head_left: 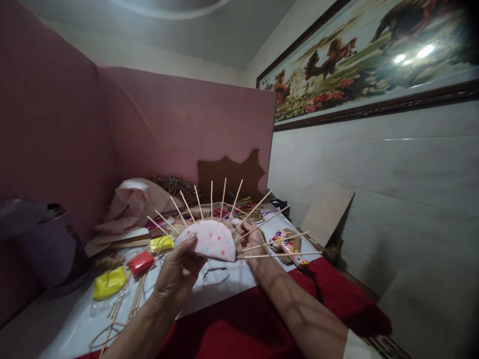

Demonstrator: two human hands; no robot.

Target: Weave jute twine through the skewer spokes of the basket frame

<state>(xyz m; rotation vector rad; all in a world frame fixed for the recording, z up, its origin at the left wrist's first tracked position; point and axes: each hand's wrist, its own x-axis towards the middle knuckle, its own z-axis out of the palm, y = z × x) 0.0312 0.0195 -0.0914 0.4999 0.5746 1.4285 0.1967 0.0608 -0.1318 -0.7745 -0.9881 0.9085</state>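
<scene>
A half-round piece covered in pale pink dotted cloth (211,240) is held up over the table, its flat edge downward. Thin wooden sticks (211,199) fan out from its curved rim, and twine (239,244) is wound along that rim. My left hand (185,262) grips the lower left corner, thumb on the cloth and fingers behind. Behind the right end, among the sticks, my right hand (251,238) has its fingers curled at the rim; they are partly hidden by the sticks and the piece.
Yellow packets (110,283) and a red packet (140,262) lie at left near loose sticks (137,294). A flower-patterned glue gun (288,247) rests at right. Crumpled dotted cloth (136,202) and brown cardboard (232,177) stand behind. Red cloth (239,324) covers the front.
</scene>
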